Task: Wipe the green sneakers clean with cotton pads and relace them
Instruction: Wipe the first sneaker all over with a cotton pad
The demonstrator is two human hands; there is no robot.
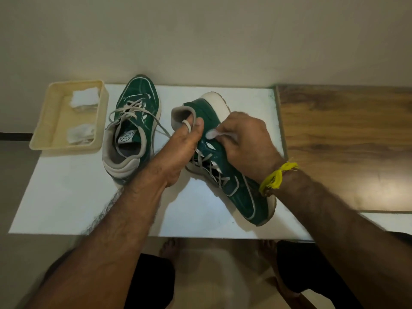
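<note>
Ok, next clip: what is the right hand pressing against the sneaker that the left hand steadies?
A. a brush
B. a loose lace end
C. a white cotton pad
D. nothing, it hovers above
C: the right hand pinches a white cotton pad against the green upper of the tilted sneaker, while the left hand grips its heel collar.

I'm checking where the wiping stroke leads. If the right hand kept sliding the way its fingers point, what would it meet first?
Probably the left hand, whose thumb lies just beyond the cotton pad that the right hand presses on the tilted sneaker. Depth is unclear.
</note>
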